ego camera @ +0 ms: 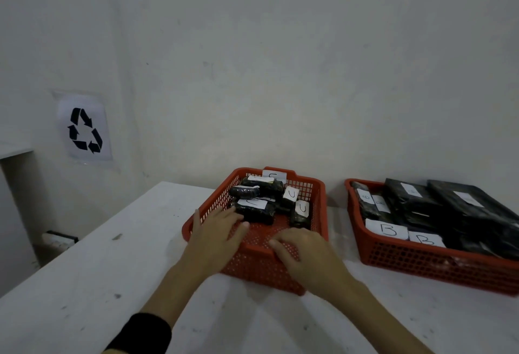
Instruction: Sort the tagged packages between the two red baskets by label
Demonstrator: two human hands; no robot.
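Both hands are over the near end of the left basket, w/ nothing held. Left hand lies flat, fingers spread, thumb along the basket's left rim; its fingertips touch or nearly touch the nearest C package. Right hand rests palm-down on the near rim, fingers loosely spread and pointing left across the mesh floor, well short of any pkg.

Handling, as I judge it: the C packages are small dark bundles in shiny plastic wrap w/ a white paper tag on top. Prob light, a bit soft, wrap likely slick. I'd pinch one across its short sides, not by the tag, since paper could peel or tear. One hand should be enough per pkg.

Where things lie: C pkgs sit piled in the far half of the left basket, a few stacked or leaning on each other; another C package stands by the right wall, just beyond my right fingers. Near half of that basket is bare mesh. Right basket sits apart on the table, to the right, packed w/ bigger flat dark B packages, tags up. They look heavier and stiffer; I'd grip them by the long edges. From here, labels in each basket look matched, though the far tags are too small to read.
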